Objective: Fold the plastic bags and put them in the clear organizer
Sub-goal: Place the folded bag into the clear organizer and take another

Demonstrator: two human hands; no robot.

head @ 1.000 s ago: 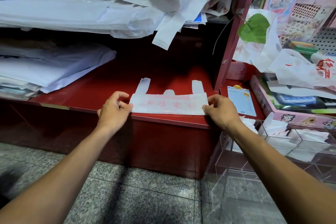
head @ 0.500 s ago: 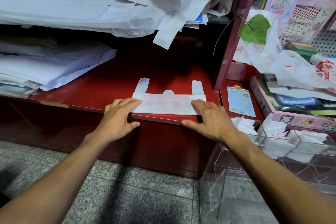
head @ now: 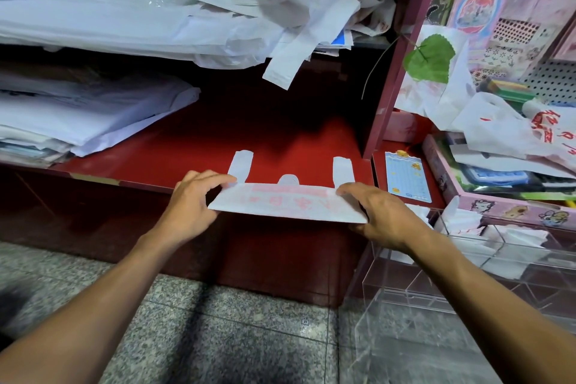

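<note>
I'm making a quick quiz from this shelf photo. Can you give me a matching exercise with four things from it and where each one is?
Things:
1. folded plastic bag
2. clear organizer
3. green leaf
4. blue card

Places:
A. on the floor, right of the red shelf unit
B. hanging at the upper right
C. held at both ends over the shelf's front edge
D. lying flat, right of the shelf post

Pairs: 1-C, 2-A, 3-B, 4-D

Thin matt white plastic bag (head: 288, 204) at 12 o'clock — glossy red shelf (head: 199, 150) beneath; clear acrylic organizer (head: 452, 284) at 3 o'clock; speckled granite floor (head: 233, 337).
</note>
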